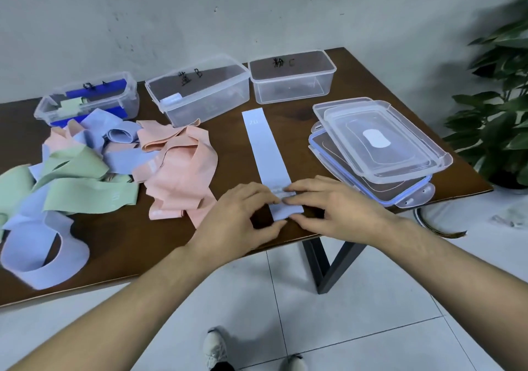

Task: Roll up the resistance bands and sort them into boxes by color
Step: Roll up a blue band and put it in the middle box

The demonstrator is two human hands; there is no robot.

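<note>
Both hands, left [243,213] and right [331,207], pinch the blue band's [264,147] near end

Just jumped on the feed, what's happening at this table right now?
A person's left hand and right hand are starting to roll the near end of a light blue band laid flat on the table. A pile of loose bands waits at left. Three open boxes stand along the back.

Both hands' fingers [275,197] pinching flat blue band [264,150], near table [120,236] edge
</note>
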